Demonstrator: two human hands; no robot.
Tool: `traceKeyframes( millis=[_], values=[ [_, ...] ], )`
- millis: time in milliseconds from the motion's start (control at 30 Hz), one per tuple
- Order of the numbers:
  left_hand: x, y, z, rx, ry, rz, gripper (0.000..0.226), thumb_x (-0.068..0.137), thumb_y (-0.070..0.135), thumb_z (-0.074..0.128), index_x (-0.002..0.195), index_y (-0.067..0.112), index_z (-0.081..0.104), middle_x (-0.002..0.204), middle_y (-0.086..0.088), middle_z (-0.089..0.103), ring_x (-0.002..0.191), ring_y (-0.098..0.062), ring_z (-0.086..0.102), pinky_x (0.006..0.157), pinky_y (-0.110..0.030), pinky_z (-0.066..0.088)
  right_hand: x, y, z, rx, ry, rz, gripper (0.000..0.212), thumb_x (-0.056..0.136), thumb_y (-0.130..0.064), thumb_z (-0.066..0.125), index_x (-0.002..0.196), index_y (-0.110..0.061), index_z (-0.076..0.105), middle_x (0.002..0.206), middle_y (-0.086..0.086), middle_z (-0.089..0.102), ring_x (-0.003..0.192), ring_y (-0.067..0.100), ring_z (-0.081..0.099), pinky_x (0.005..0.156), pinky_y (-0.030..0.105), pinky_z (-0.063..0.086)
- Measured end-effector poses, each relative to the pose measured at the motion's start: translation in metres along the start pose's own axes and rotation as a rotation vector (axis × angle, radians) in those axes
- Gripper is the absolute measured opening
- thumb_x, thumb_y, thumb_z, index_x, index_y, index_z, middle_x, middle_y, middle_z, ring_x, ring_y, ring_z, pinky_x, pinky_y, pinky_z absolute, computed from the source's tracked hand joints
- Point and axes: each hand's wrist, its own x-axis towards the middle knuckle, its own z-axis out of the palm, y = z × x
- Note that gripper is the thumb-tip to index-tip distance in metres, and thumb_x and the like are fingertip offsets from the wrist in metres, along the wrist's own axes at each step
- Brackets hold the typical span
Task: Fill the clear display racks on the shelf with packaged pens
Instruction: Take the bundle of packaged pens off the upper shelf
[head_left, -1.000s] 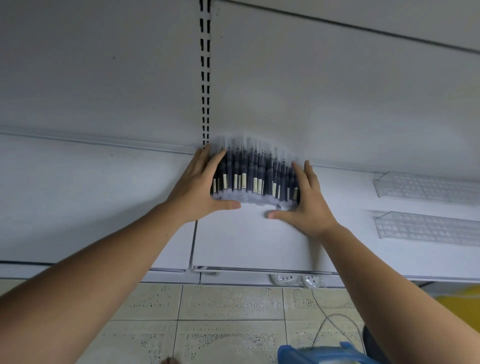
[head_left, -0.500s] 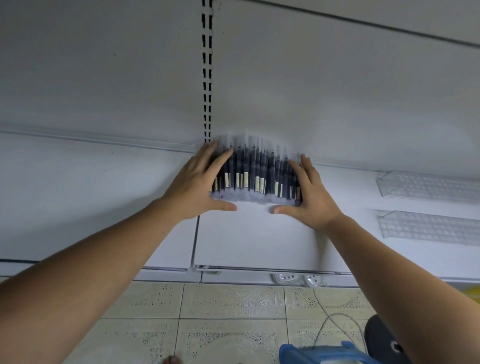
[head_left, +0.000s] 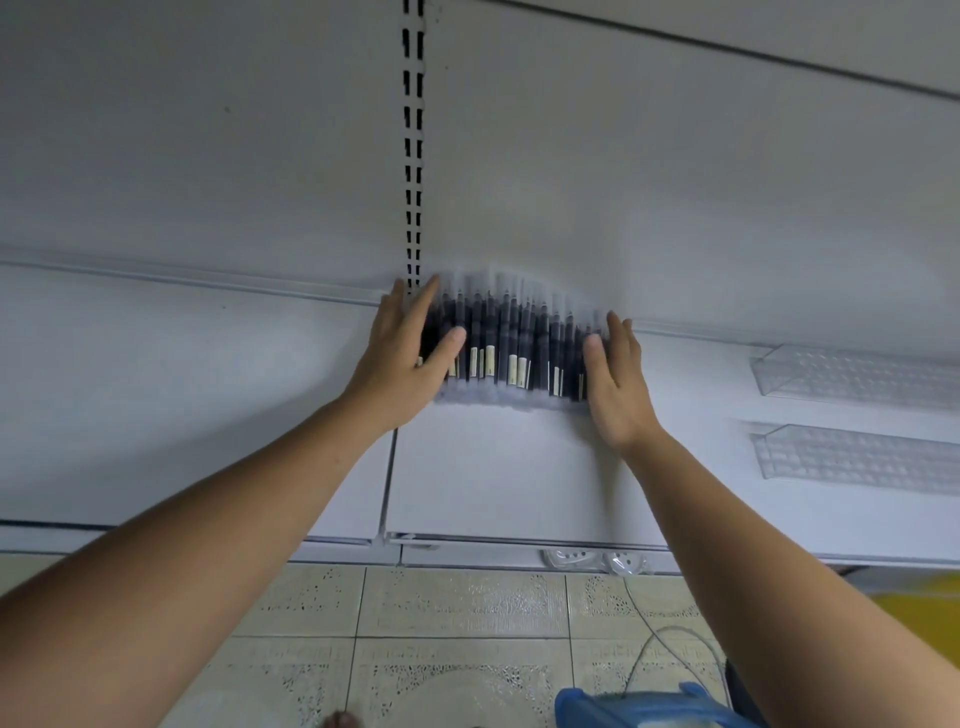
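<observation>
A row of dark packaged pens (head_left: 511, 345) with white labels stands in a clear rack at the back of the white shelf (head_left: 498, 478), against the rear wall. My left hand (head_left: 408, 358) lies flat against the row's left end, fingers straight, thumb across the front of the pens. My right hand (head_left: 618, 379) presses the right end with straight fingers. The rack itself is blurred and mostly hidden by the pens.
Two empty clear display racks (head_left: 857, 371) (head_left: 857, 457) lie on the shelf at the right. A slotted upright (head_left: 413, 145) runs up the rear wall. Below are floor tiles, a blue object (head_left: 644, 706) and a thin cable.
Both hands have slid up along the ends of the pen row; their thumbs left the shelf and now lie against the pens. The row looks squeezed more upright.
</observation>
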Motion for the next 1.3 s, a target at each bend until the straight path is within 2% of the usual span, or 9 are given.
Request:
traceKeyframes(
  millis=[167,300,533,667,767,867,967,1100,1300],
  values=[
    [0.002,0.005,0.010,0.062,0.042,-0.009,0.068,0.102,0.062,0.046,0.162,0.043,0.020,0.175,0.004,0.001,0.161,-0.021,-0.007,0.129,-0.051,0.011,0.000,-0.004,0.012,-0.092,-0.012,-0.039,0.076,0.104,-0.064,0.035,0.165,-0.024,0.014,0.174,-0.004,0.002,0.159,0.013,0.004,0.130,0.040,0.009],
    [0.001,0.002,0.010,0.092,0.054,0.019,0.069,0.101,0.061,0.048,0.162,0.041,0.021,0.175,0.001,0.004,0.161,-0.024,-0.004,0.128,-0.052,0.014,-0.004,0.000,0.008,-0.106,-0.053,-0.091,0.075,0.104,-0.060,0.038,0.165,-0.024,0.016,0.173,-0.006,0.002,0.158,0.011,0.007,0.126,0.030,0.011],
    [0.000,0.002,0.001,0.128,0.015,0.007,0.072,0.101,0.066,0.042,0.163,0.041,0.015,0.175,0.004,-0.003,0.161,-0.022,-0.007,0.128,-0.052,0.014,-0.002,0.003,0.011,-0.120,-0.049,-0.101,0.073,0.104,-0.062,0.038,0.165,-0.032,0.011,0.173,-0.007,-0.008,0.158,0.009,-0.011,0.129,0.039,0.001],
    [-0.007,0.007,-0.018,0.261,-0.002,0.044,0.074,0.100,0.067,0.041,0.164,0.040,0.014,0.175,0.000,0.002,0.161,-0.025,0.000,0.128,-0.051,0.015,-0.011,0.000,0.005,-0.106,-0.046,-0.053,0.079,0.100,-0.067,0.043,0.165,-0.033,0.013,0.174,-0.005,-0.006,0.159,0.012,-0.008,0.130,0.046,0.007],
    [-0.018,0.016,-0.039,0.437,-0.008,0.133,0.079,0.098,0.072,0.037,0.164,0.032,0.019,0.173,-0.004,0.017,0.160,-0.030,0.013,0.127,-0.053,0.021,-0.028,-0.013,-0.008,-0.215,-0.012,-0.050,0.085,0.096,-0.070,0.048,0.164,-0.030,0.017,0.174,0.002,0.003,0.160,0.021,0.001,0.128,0.051,0.015],
    [-0.038,0.035,-0.062,0.583,-0.033,0.251,0.080,0.095,0.074,0.038,0.160,0.028,0.029,0.168,-0.003,0.032,0.156,-0.033,0.025,0.124,-0.055,0.026,-0.059,-0.041,-0.021,-0.451,0.012,-0.167,0.084,0.096,-0.069,0.049,0.163,-0.024,0.023,0.171,0.008,0.017,0.158,0.029,0.012,0.127,0.051,0.020],
    [-0.066,0.061,-0.083,0.652,-0.084,0.311,0.079,0.095,0.075,0.038,0.159,0.029,0.031,0.165,-0.002,0.038,0.153,-0.031,0.031,0.123,-0.056,0.027,-0.099,-0.074,-0.030,-0.522,-0.029,-0.238,0.082,0.096,-0.072,0.048,0.160,-0.025,0.030,0.169,0.006,0.025,0.157,0.027,0.017,0.125,0.051,0.021],
    [-0.100,0.106,-0.114,0.650,-0.109,0.332,0.080,0.095,0.076,0.037,0.159,0.028,0.032,0.165,-0.002,0.037,0.151,-0.030,0.034,0.122,-0.056,0.029,-0.156,-0.111,-0.046,-0.562,-0.079,-0.211,0.084,0.095,-0.076,0.043,0.160,-0.025,0.028,0.169,0.007,0.024,0.158,0.027,0.015,0.127,0.054,0.017],
    [-0.137,0.178,-0.147,0.613,-0.109,0.422,0.080,0.094,0.074,0.042,0.157,0.026,0.037,0.158,0.000,0.047,0.143,-0.027,0.045,0.114,-0.053,0.040,-0.222,-0.154,-0.083,-0.541,-0.007,-0.115,0.085,0.093,-0.078,0.043,0.160,-0.028,0.026,0.170,0.006,0.024,0.158,0.027,0.015,0.127,0.055,0.016]
  ],
)
